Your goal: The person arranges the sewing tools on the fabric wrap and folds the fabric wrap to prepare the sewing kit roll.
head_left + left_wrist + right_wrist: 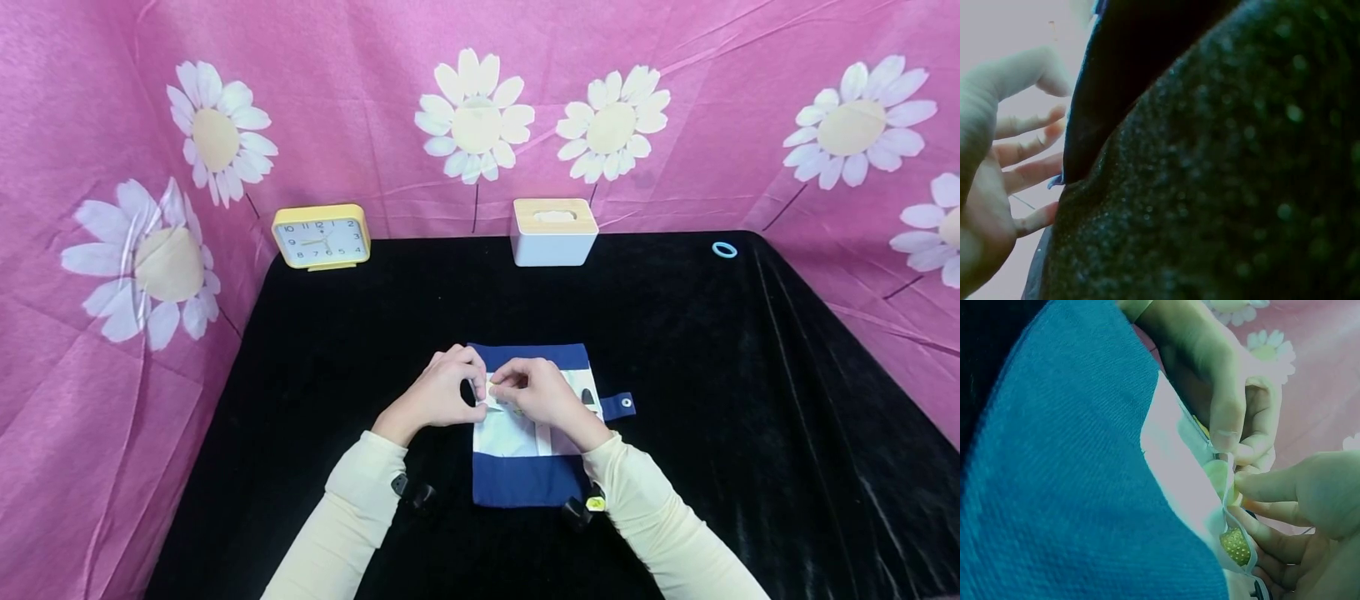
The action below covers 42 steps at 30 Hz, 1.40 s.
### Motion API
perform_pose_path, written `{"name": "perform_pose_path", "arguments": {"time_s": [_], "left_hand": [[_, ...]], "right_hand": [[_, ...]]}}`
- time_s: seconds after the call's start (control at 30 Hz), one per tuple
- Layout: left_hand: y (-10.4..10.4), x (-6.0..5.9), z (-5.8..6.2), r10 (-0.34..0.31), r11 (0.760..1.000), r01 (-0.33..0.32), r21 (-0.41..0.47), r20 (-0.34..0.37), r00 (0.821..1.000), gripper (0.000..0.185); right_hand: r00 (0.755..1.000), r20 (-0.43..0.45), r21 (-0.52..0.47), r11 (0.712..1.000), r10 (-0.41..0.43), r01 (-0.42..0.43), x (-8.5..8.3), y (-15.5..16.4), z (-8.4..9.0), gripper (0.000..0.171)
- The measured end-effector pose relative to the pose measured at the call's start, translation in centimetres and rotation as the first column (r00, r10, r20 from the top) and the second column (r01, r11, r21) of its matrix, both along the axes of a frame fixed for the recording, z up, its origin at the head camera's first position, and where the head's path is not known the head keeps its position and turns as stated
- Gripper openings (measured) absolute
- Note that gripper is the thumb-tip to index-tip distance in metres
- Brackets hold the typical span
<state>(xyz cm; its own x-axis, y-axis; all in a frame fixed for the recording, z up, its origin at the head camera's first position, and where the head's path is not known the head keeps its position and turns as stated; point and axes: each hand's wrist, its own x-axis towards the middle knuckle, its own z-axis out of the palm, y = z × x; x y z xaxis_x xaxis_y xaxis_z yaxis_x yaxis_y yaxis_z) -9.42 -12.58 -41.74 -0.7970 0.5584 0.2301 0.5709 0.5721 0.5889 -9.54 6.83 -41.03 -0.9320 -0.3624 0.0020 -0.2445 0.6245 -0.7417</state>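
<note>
A blue and white fabric roll-up pouch (528, 482) lies unfolded on the table, with a snap strap (618, 406) out to its right. At its left side, my left hand (444, 389) pinches the rim of a white pocket (1175, 469) between thumb and fingers. Beside it my right hand (546, 393) pinches the same rim, its fingertips close to a pale round piece (1216, 475) inside. A yellow dotted piece (1235, 546) shows in the neighbouring pocket opening. The left wrist view shows the left fingers (1029, 147) partly hidden behind the pouch's dark edge.
A black cloth (735, 400) covers the table. At the back stand a yellow clock (322, 237) on the left and a tissue box (556, 242) in the middle. A blue ring (724, 249) lies at the back right. Pink flowered cloth (337, 100) hangs around the table.
</note>
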Motion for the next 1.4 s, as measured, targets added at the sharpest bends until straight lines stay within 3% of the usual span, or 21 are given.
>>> {"name": "perform_pose_path", "arguments": {"time_s": [0.6,0.93,1.4], "left_hand": [[0.12,0.20,0.11,0.007,1.000,-0.006,-0.023,0.031,0.999,0.015],[0.19,0.02,-0.22,0.012,1.000,-0.013,-0.014,-0.014,1.000,0.014],[0.16,0.01,-0.18,0.024,1.000,-0.025,-0.010,-0.013,1.000,0.016]], "right_hand": [[0.999,0.009,0.031,0.999,-0.036,0.036,0.24,-0.41,-0.22,0.011],[0.999,-0.038,0.097,0.995,-0.026,0.029,0.43,-0.44,-0.24,0.014],[0.999,-0.017,0.056,0.998,-0.031,0.032,0.37,-0.43,-0.06,0.012]]}}
